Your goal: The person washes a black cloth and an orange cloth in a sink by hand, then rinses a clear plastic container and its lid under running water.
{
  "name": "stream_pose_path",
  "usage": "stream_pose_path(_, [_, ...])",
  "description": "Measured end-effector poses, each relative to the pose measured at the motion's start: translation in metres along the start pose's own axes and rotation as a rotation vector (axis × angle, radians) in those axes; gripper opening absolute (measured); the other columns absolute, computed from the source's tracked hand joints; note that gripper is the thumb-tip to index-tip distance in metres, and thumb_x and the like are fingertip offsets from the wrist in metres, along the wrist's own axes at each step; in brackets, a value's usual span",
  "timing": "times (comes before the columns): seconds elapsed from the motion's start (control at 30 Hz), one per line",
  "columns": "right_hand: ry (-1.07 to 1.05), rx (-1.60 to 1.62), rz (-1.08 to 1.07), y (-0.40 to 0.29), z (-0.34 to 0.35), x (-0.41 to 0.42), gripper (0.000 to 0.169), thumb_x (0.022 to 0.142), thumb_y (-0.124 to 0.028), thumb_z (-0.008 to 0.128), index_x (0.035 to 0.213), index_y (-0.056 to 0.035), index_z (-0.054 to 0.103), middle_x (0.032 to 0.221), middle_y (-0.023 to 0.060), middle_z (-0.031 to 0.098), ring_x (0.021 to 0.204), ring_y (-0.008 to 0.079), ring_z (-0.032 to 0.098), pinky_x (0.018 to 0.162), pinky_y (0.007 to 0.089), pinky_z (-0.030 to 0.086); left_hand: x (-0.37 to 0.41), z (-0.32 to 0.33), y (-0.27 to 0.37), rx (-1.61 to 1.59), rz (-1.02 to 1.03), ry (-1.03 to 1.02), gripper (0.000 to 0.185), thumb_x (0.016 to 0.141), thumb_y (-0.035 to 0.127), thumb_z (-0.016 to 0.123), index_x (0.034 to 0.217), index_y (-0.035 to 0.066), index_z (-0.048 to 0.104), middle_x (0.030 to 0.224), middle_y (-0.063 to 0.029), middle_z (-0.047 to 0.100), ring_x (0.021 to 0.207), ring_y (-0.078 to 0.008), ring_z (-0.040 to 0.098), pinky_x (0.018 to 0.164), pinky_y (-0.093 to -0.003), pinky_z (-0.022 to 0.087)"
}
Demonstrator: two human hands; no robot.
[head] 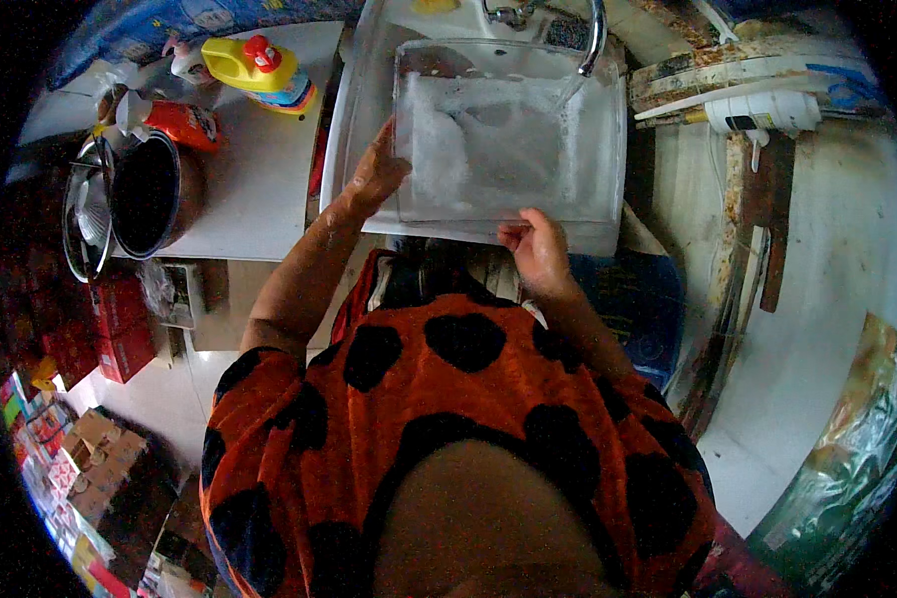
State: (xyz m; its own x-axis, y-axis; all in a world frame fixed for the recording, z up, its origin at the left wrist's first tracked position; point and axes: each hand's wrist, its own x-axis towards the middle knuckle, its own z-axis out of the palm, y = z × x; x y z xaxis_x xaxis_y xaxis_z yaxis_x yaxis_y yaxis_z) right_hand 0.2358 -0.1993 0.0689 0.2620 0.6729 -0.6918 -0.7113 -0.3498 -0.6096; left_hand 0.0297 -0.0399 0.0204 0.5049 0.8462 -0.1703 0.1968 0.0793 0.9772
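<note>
A clear plastic bin (pixel 508 213) sits in the white sink (pixel 344 161), with sudsy water (pixel 512 149) in it. White foam gathers along the bin's left side. From the chrome faucet (pixel 596 41), a stream runs into the right part of the bin. My left hand (pixel 377 172) grips the bin's left wall at the rim, and its skin looks wet. At the front rim, my right hand (pixel 538 250) has its fingers curled and its thumb raised near the edge. Whether the right fingers pinch the rim is not clear.
Left of the sink, a white tabletop (pixel 258 194) holds a yellow jug (pixel 269 75) with a red cap, a red spray bottle (pixel 183 123) and a dark pot (pixel 146 194) with a glass lid (pixel 90 205). White pipework (pixel 762 112) runs along the right wall.
</note>
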Motion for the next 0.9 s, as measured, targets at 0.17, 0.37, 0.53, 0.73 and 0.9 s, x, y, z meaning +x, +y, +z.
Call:
stream_pose_path(0.17, [-0.071,-0.070,0.350,-0.022,0.008,-0.018,0.024,0.082,-0.024,0.049,0.087,-0.0009,0.052,0.081,0.0135,0.059,0.059,0.0171,0.055,0.055,0.0280,0.046,0.007,0.001,-0.041,-0.043,0.087,-0.007,0.068,0.065,-0.013,0.041,0.129,0.001,0.024,0.128,-0.0149,0.034,0.119,-0.0216,0.032,0.096,-0.0291,0.026])
stream_pose_path(0.37, [-0.356,-1.005,0.099,-0.056,0.026,-0.021,0.028,0.083,-0.028,0.047,0.091,-0.0014,0.053,0.082,0.0074,0.060,0.053,0.0126,0.053,0.048,0.0229,0.043,0.013,-0.002,-0.006,-0.170,-0.096,-0.044,0.066,0.066,-0.012,0.040,0.128,0.000,0.024,0.125,-0.0162,0.038,0.116,-0.0239,0.036,0.096,-0.0308,0.027])
stream_pose_path(0.53, [-0.058,-1.700,-0.727,-0.042,-0.002,0.118,0.037,0.078,-0.021,0.053,0.106,0.0019,0.047,0.101,0.0151,0.053,0.087,0.0231,0.054,0.073,0.0334,0.043,0.011,-0.002,-0.007,0.091,-0.025,-0.034,0.065,0.065,-0.010,0.041,0.128,0.000,0.025,0.122,-0.0177,0.042,0.114,-0.0258,0.039,0.095,-0.0307,0.029])
stream_pose_path(0.73, [0.477,-1.688,-0.938,0.006,-0.002,0.243,0.040,0.074,-0.016,0.051,0.109,0.0025,0.043,0.111,0.0198,0.043,0.109,0.0320,0.037,0.089,0.0457,0.027,0.010,0.000,0.001,0.126,-0.066,-0.012,0.067,0.066,-0.007,0.042,0.130,0.006,0.026,0.122,-0.0206,0.041,0.116,-0.0283,0.038,0.094,-0.0305,0.030])
stream_pose_path(0.9, [-0.325,-1.749,-1.282,0.037,0.073,0.231,0.044,0.066,-0.019,0.057,0.106,-0.0042,0.048,0.110,0.0170,0.043,0.107,0.0339,0.038,0.086,0.0474,0.029,0.009,-0.002,-0.004,0.099,-0.044,-0.002,0.068,0.065,-0.006,0.042,0.130,0.006,0.025,0.123,-0.0211,0.040,0.112,-0.0317,0.041,0.092,-0.0318,0.033])
